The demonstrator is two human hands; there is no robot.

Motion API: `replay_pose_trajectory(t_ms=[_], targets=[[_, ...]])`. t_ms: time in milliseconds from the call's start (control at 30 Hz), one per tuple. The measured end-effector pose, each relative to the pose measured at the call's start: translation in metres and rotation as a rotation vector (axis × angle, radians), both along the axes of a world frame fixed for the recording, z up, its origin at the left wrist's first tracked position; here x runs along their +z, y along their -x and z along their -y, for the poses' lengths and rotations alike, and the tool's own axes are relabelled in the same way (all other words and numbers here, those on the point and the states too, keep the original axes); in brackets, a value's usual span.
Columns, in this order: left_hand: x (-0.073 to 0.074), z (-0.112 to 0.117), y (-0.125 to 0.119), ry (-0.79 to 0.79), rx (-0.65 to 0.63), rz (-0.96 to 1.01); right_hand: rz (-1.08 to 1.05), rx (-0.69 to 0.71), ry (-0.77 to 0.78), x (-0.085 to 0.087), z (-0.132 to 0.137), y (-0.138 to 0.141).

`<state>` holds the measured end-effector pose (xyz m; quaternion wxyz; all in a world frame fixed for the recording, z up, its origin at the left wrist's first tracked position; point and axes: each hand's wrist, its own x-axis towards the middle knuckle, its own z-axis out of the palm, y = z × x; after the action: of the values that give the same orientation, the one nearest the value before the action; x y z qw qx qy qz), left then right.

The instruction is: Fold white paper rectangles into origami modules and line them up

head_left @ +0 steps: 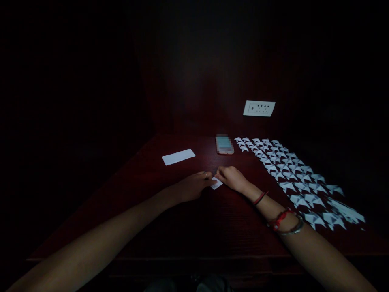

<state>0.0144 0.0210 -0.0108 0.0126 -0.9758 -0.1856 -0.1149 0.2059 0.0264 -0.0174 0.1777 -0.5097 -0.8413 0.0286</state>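
Between my two hands a small folded piece of white paper [216, 184] lies on the dark red table [194, 227]. My left hand [196, 184] grips its left side, fingers curled and thumb pressed on the paper; a ring shows on one finger. On the upper right side, my right hand [231, 177] is closed with its fingertips pinching the paper's edge. The fingers hide part of the paper. Beyond my left hand rests a stack of white paper strips [178, 157].
Rows of small folded white paper figures [285, 166] cover the table's right side, with a bunch of thin paper strips [346, 211] near the front. A phone [224, 144] lies toward the back. A white socket panel [259, 108] is on the back wall.
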Motion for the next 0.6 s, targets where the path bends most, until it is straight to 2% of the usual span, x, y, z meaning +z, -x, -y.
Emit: replay_pose_trajectory(t_ms=[133, 233, 333, 433, 600], targets=[[0.000, 0.002, 0.001, 0.022, 0.031, 0.015, -0.120, 0.075, 0.025, 0.005, 0.001, -0.005], [0.003, 0.001, 0.005, 0.078, 0.006, 0.041, -0.160, 0.262, -0.003, 0.012, 0.006, -0.013], [0.007, -0.006, 0.014, 0.168, -0.072, 0.051, -0.161, 0.421, -0.029, 0.020, 0.014, -0.016], [0.010, -0.015, 0.023, 0.217, -0.113, 0.036, -0.159, 0.459, -0.020, 0.023, 0.021, -0.013], [0.009, -0.023, 0.030, 0.222, -0.100, -0.007, -0.179, 0.456, 0.068, 0.023, 0.027, -0.006]])
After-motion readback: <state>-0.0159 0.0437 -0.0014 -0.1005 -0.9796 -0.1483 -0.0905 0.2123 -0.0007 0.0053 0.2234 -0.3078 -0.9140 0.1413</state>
